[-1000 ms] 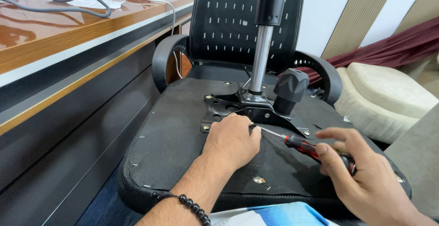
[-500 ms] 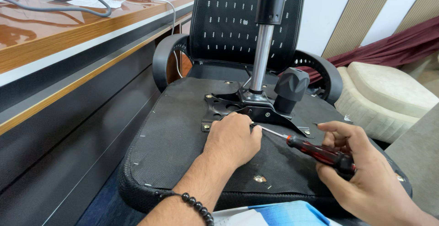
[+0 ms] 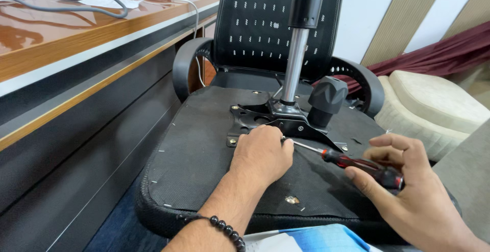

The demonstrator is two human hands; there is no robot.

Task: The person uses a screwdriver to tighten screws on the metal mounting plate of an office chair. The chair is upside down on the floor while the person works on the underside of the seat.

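Observation:
An office chair lies upturned, its black fabric seat underside (image 3: 199,160) facing me. A black metal mechanism plate (image 3: 260,120) is bolted there, with a chrome gas-lift column (image 3: 294,63) and a black knob (image 3: 326,99) rising from it. My left hand (image 3: 261,155), fingers curled, rests on the seat at the plate's near edge and steadies the screwdriver's tip. My right hand (image 3: 408,191) grips the red and black handle of the screwdriver (image 3: 352,161), whose shaft points left to the plate's edge under my left fingers. The screw itself is hidden.
A long wooden desk (image 3: 76,43) with grey cables and a small box runs along the left. The chair's mesh backrest (image 3: 275,22) and armrests (image 3: 186,68) stand behind the seat. A cream cushioned seat (image 3: 434,104) sits at right. Blue and white paper (image 3: 311,239) lies near me.
My right hand has shifted slightly on the screwdriver handle, its fingers spreading as it turns. My left hand stays at the plate's edge.

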